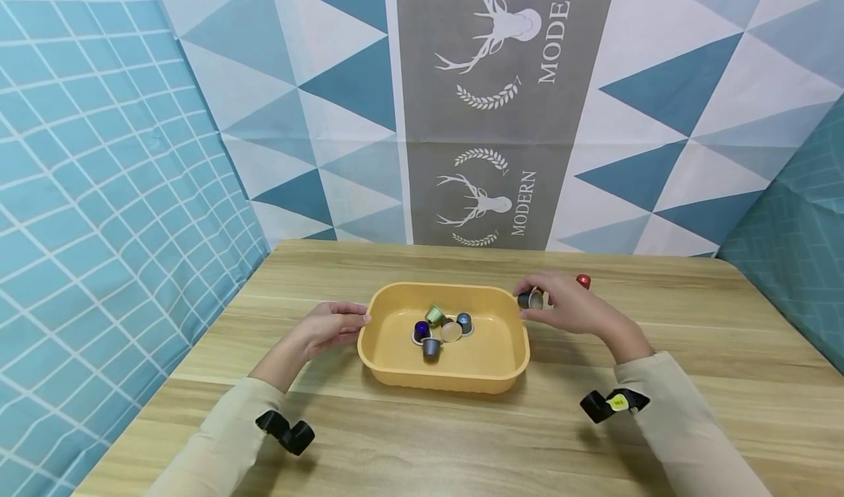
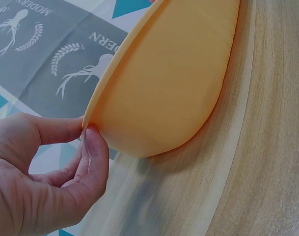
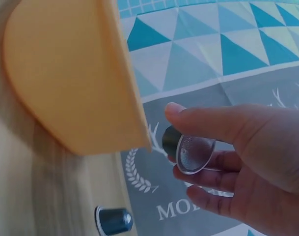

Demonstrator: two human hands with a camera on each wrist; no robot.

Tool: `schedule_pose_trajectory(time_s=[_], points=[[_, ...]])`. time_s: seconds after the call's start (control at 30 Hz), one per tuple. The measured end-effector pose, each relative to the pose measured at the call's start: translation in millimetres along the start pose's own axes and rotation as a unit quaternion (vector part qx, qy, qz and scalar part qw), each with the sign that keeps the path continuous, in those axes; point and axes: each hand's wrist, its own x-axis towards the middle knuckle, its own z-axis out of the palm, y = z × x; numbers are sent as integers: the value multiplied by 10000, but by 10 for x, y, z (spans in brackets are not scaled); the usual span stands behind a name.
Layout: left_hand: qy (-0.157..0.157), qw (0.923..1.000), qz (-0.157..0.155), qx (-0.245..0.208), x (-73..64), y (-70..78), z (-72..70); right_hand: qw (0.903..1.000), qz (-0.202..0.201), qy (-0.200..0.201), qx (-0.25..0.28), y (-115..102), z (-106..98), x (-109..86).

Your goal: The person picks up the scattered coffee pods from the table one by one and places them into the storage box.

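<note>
A dark capsule (image 3: 193, 155) is held just beside the right end of the yellow tray (image 1: 445, 385), near rim level and clear of the worktop (image 1: 422, 453). In the right wrist view a gap is noted between capsule and rim, and the capsule is judged to be outside the tray. Its pale lid face is turned away from the tray wall.

The right hand (image 1: 563, 305) is found with its grip clamped on this capsule, thumb on one side and fingers on the other. The left hand (image 1: 332, 328) is found with its grip closed on the rim at the tray's opposite end, by which the tray appears to be steadied.

Inside the tray a loose cluster is recorded near the middle: a green capsule (image 1: 434, 316), a purple-blue capsule (image 1: 421, 330), a grey capsule (image 1: 431, 348), a blue capsule (image 1: 464, 322) and a capsule with a pale lid (image 1: 451, 332).

Outside it, a teal capsule (image 3: 114, 221) is seen lying on the worktop in the right wrist view; it cannot be identified in the head view. A red capsule (image 1: 583, 281) is partly covered by the right hand.

The step in hand is judged to be the transfer of a single capsule across the rim. Whether it is going in or coming out cannot be determined. For placement inside, clearance over the rim and a low release would be required.
</note>
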Motion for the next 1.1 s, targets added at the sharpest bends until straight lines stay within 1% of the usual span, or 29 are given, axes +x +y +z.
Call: schedule_pose_trajectory(time_s=[0.27,0.57,0.87,1.0,1.1], points=[[0,10000,-4,4,-4,-7,-2,9987,59,-499,-55,-127,-51,132],[18,10000,-21,10,-8,-2,4,9949,137,-969,233,-251,-74,293],[55,10000,-38,23,-15,10,12,9906,56,-1290,441,-348,-57,458],[70,10000,-62,16,-16,17,14,9897,-46,-1363,430,-388,-49,523],[67,9999,-77,13,-20,22,16,9889,-44,-1424,429,-402,-36,567]])
